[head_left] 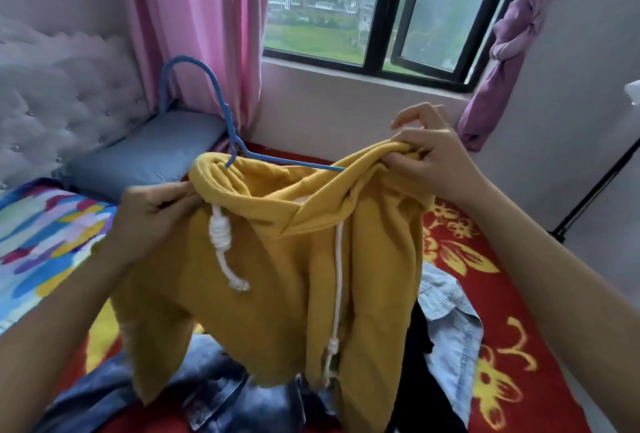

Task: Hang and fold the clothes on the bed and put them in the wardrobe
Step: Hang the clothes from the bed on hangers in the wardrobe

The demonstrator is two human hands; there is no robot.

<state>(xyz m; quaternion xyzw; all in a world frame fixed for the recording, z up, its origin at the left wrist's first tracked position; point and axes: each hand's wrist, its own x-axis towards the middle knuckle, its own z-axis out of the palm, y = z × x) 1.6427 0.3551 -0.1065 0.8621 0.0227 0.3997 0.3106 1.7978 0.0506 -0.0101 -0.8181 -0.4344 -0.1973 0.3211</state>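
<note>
Mustard-yellow hoodie [277, 259] held up above the bed [485, 294], blue hanger [221, 113] threaded into its neck, left hand [152, 217] pinching the collar, right hand [433, 158] gripping the bunched shoulder, denim clothes [207, 387] beneath.

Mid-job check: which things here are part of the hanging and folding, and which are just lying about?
In the job: yellow hoodie held by left hand and right hand; blue hanger; jeans; light denim shirt.
Lying about: pillow, curtain.
</note>
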